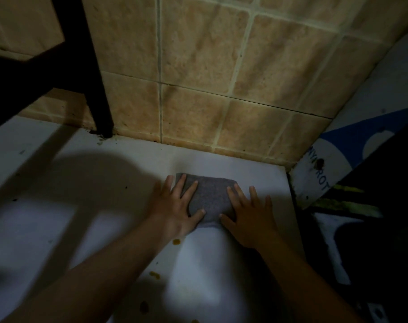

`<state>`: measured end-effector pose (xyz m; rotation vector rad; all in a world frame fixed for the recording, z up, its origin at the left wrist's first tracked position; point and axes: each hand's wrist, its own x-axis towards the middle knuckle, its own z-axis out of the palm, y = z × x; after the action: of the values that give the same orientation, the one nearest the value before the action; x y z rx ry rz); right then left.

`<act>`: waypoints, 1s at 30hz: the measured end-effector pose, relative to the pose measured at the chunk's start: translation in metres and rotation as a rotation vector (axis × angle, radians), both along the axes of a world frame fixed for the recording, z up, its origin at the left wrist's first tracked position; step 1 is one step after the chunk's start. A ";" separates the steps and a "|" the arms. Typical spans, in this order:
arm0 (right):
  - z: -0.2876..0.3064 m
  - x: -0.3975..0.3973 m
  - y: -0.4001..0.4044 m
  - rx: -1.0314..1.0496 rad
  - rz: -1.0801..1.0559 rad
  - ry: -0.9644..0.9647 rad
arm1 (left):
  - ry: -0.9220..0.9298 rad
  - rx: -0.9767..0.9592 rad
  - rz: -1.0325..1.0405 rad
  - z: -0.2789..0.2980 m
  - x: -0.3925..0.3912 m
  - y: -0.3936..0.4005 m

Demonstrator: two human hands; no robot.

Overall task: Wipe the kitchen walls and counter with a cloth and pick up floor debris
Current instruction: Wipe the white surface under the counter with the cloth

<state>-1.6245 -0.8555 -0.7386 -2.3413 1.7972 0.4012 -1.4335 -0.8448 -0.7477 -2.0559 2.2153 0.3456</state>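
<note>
cloth (209, 199): grey, nubbly; counter (128, 164): smooth, matt, perhaps laminate; wall (198, 66): glazed tile

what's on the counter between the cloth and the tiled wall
Nothing: in the head view the white counter is bare between the grey cloth and the wall.

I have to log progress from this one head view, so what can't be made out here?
- Counter under the cloth: covered by the cloth and both flat hands, left hand, right hand.
- Left counter area: head shadow hides any dirt.
- Print on the board at right: letters cut off and dim.
- Dark frame top left: cut off by the picture edge.
</note>
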 end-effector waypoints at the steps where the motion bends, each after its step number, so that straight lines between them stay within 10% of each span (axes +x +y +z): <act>1: 0.001 -0.003 -0.004 0.005 -0.010 0.002 | -0.016 -0.003 -0.009 0.000 -0.004 -0.004; 30: 0.022 -0.063 -0.069 0.100 -0.183 0.453 | -0.066 -0.021 -0.201 -0.006 -0.095 -0.089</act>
<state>-1.6876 -0.9246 -0.7167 -2.1135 2.0972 1.0340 -1.5286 -0.9335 -0.7539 -1.8040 2.3677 0.2343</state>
